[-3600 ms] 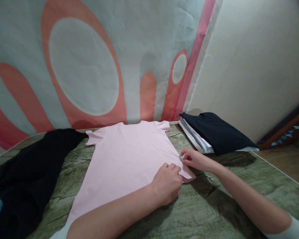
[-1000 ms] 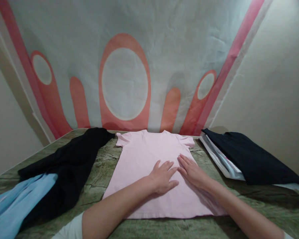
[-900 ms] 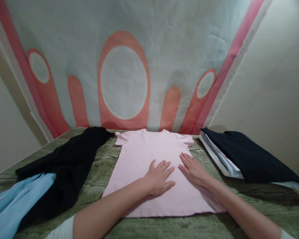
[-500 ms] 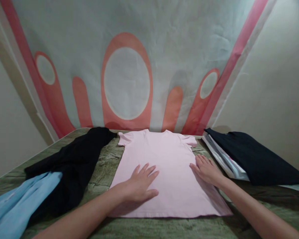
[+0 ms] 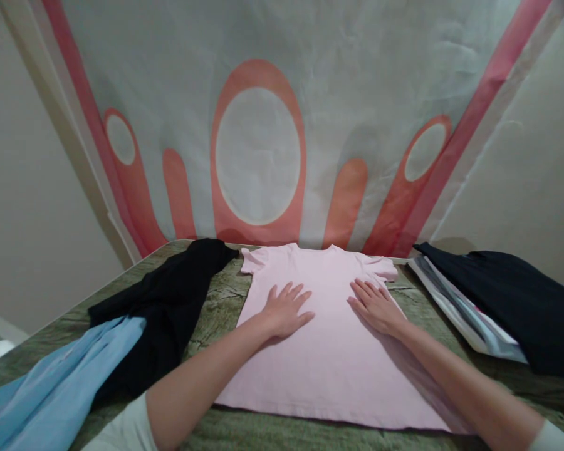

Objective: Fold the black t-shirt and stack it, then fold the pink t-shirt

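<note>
On the pink shirt (image 5: 329, 351): left hand (image 5: 286, 311) and right hand (image 5: 376, 307), both palm-down, unclenched.
Right of shirt: garment stack (image 5: 521, 300), pinkish marking (image 5: 472, 306) illegible.

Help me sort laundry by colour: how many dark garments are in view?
2 visible: a loose black garment left of the pink shirt, and a folded dark garment atop the stack at right. More may be hidden underneath.

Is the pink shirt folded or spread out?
Spread out. The pink shirt lies flat, its sleeves extending to both sides, with the left hand and right hand on it.
</note>
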A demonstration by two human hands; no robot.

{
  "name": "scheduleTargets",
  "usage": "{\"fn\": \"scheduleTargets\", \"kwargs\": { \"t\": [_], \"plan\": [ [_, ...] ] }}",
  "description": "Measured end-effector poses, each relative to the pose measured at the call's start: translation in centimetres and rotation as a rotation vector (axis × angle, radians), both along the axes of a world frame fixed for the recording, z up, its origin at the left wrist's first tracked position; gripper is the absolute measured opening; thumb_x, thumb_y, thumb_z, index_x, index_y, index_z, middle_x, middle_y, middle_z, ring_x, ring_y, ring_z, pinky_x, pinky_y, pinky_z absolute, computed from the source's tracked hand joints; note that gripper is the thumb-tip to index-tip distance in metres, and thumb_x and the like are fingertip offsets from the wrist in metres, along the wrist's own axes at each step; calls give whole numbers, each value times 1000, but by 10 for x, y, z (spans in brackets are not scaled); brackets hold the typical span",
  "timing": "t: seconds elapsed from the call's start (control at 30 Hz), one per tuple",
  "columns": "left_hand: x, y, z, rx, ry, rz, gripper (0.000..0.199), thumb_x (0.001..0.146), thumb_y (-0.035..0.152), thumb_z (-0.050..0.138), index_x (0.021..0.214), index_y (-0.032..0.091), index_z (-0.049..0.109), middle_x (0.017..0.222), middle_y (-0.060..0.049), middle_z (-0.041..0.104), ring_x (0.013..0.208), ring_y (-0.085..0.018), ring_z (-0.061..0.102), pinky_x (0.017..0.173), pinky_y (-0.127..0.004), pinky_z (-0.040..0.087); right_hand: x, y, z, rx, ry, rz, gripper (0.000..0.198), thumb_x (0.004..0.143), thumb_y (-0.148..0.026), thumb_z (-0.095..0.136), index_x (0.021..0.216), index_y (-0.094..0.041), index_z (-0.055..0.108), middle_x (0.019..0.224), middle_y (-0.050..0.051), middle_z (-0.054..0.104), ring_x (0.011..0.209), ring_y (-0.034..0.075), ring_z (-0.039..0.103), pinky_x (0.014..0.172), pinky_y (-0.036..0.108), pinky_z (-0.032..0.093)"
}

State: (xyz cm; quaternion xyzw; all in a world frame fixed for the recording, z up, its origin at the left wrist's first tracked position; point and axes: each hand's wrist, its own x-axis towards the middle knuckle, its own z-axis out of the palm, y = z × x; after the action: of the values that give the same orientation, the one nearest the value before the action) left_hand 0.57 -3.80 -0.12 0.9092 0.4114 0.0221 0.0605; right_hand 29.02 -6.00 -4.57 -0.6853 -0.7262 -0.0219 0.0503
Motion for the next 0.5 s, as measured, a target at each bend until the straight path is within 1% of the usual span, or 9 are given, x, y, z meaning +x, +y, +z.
{"fn": "scheduleTargets", "kwargs": {
  "t": [0.07, 0.17, 0.23, 0.3, 0.37, 0.43, 0.5],
  "plan": [
    [-26, 5, -4, 33, 16, 103, 62, 89, 59, 24, 141, 25, 25, 150, -8, 16, 137, -30, 10, 105, -55, 8, 11, -3, -3, 20, -16, -11, 62, 90, -55, 19, 141, -21, 30, 147, 5, 27, 135, 23, 19, 109, 45, 16],
    [-59, 9, -7, 78, 36, 262, 66, 89, 56, 25, 140, 14, 26, 149, -14, 17, 137, -28, 12, 107, -48, 10, 18, -5, -7, 49, -27, -12, 62, 90, -54, 21, 140, -19, 33, 146, 6, 29, 135, 23, 22, 109, 43, 18],
    [-71, 8, -6, 96, 44, 355, 67, 89, 54, 26, 139, 9, 28, 147, -17, 19, 136, -28, 15, 107, -45, 13, 18, -5, -9, 68, -36, -11, 62, 90, -54, 21, 139, -19, 34, 146, 6, 30, 134, 23, 23, 109, 43, 18],
    [-75, 5, -3, 111, 56, 431, 66, 90, 51, 28, 137, 6, 31, 146, -19, 22, 135, -28, 19, 107, -45, 15, 18, -5, -11, 80, -49, -14, 62, 89, -54, 21, 139, -18, 34, 146, 6, 30, 134, 23, 24, 109, 42, 18],
    [-70, 0, -1, 142, 61, 435, 59, 90, 46, 30, 134, 6, 36, 145, -19, 26, 135, -28, 21, 108, -44, 14, 17, -4, -13, 88, -60, -17, 63, 89, -55, 22, 138, -18, 35, 146, 6, 31, 134, 23, 24, 109, 42, 19],
    [-63, -4, -1, 161, 54, 355, 54, 91, 42, 30, 133, 9, 38, 145, -16, 28, 135, -25, 20, 109, -42, 12, 18, -4, -14, 93, -64, -18, 63, 89, -55, 21, 138, -19, 36, 145, 6, 31, 134, 23, 24, 109, 42, 19],
    [-57, -6, -4, 139, 39, 263, 55, 92, 43, 28, 135, 11, 35, 146, -13, 26, 136, -22, 19, 109, -39, 12, 18, -4, -15, 99, -66, -17, 63, 89, -55, 21, 138, -19, 35, 145, 5, 31, 134, 23, 24, 109, 42, 19]
  ]
}}
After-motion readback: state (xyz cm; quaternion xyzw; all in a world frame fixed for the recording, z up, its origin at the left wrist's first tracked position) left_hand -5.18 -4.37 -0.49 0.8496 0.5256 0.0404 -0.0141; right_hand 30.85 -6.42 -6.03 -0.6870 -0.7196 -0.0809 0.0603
